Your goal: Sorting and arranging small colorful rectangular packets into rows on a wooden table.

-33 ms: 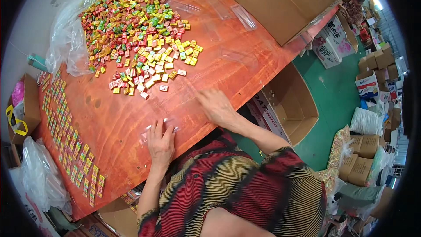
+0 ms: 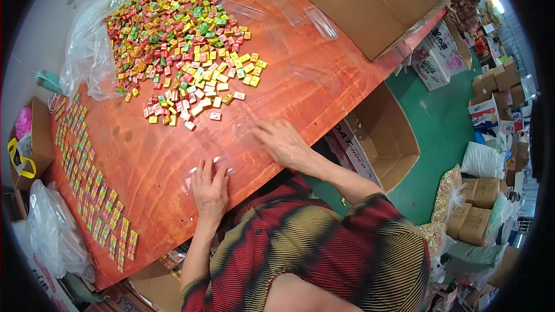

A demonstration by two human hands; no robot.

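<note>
Presumably for steadiness, a clear plastic piece [image 2: 188, 183] on the red tabletop [image 2: 156, 156] is covered by the left hand [image 2: 209, 192], fingers spread; whether anything is pinched by the right hand [image 2: 286, 146] cannot be told.

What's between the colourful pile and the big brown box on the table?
Clear plastic pieces lie on the red table between pile and box, in the head view.

The head camera, the left of a fisheye pair, looked down from above the striped shirt [image 2: 312, 231], fairly near the left hand [image 2: 209, 193] and right hand [image 2: 283, 143]. It faced the orange tabletop [image 2: 162, 162] and took in green floor [image 2: 430, 124] rightward; distances toward the curved rim were hard to judge.
</note>
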